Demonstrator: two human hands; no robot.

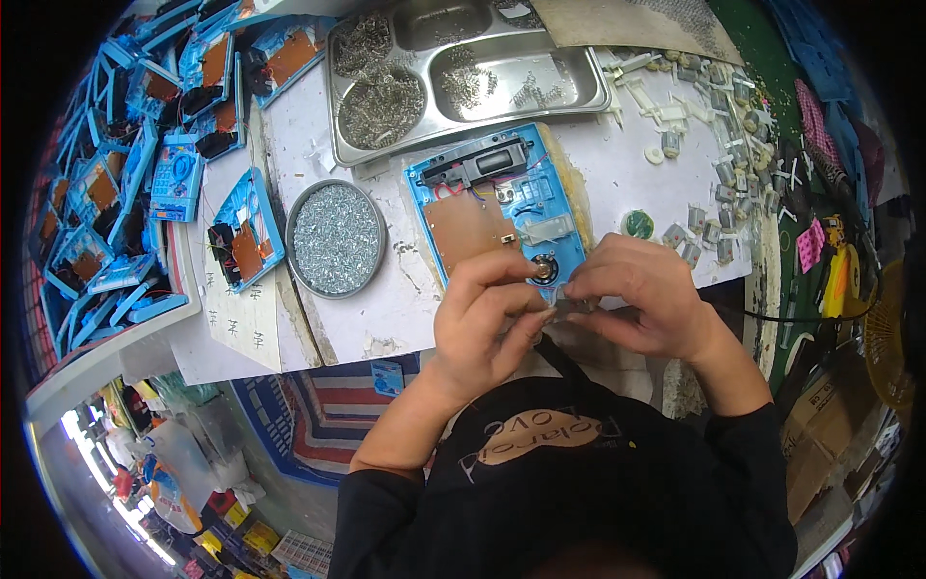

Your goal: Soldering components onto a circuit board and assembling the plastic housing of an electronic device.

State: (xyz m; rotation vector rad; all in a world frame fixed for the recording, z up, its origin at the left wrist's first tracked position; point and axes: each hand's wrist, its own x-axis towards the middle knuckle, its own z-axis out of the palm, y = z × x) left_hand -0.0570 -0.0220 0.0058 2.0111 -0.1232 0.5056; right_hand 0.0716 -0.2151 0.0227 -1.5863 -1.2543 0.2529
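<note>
A blue plastic toy housing (569, 188) lies open on the table in front of me, with a brown circuit board (468, 230), a dark grey mechanism (482, 166) and a round speaker (546, 267) inside. My left hand (490, 314) is closed in a pinch at the housing's near edge; what its fingertips hold, if anything, is too small to name. Close beside it, my right hand (641, 297) pinches a small grey part (583, 305), mostly covered by the fingers. Both hands nearly meet just below the speaker.
A round dish of screws (336, 241) stands left of the housing. Behind it is a steel compartment tray (521, 114) with springs. Small motors (725, 193) and white plastic pieces (666, 111) lie at the right. Many blue housings (116, 212) are heaped at the left.
</note>
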